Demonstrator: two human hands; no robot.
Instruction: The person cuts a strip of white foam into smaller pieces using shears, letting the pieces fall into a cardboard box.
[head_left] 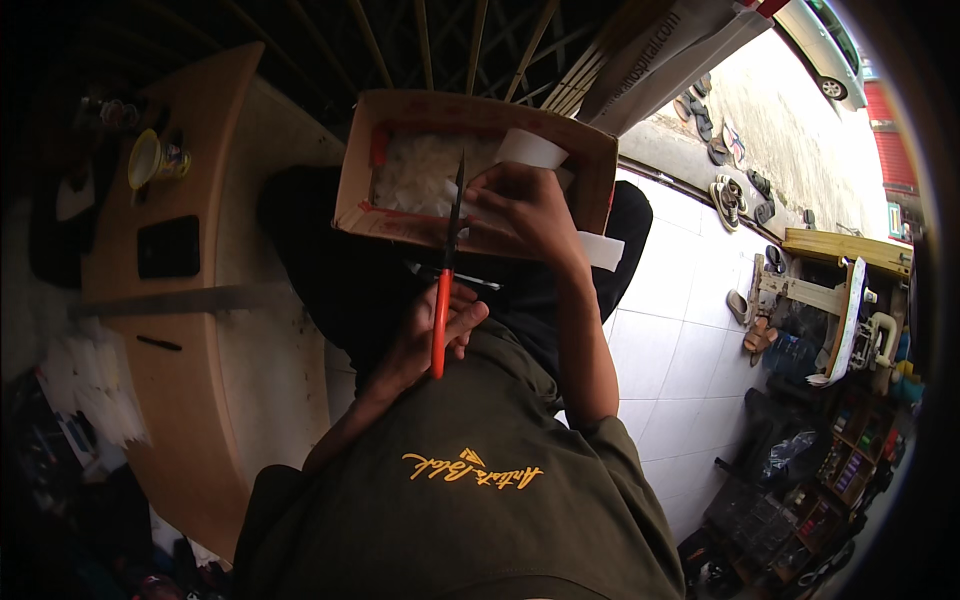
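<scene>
My left hand holds a pair of scissors by the red-orange handle. Their dark blades point up and away from me, over the near side of an open cardboard box. Just right of the blades, my right hand is closed, pinching a white strip whose tip reaches the blade. A wide white curl of the same-looking material rises beyond that hand, and another white end hangs over the box's near right corner. Many small white cut pieces lie inside the box.
The box sits between my dark-trousered legs. At left, a wooden table carries a dark phone, a yellow cup and a black pen. Shoes line the doorway at right; a sewing machine stands beyond the tiles.
</scene>
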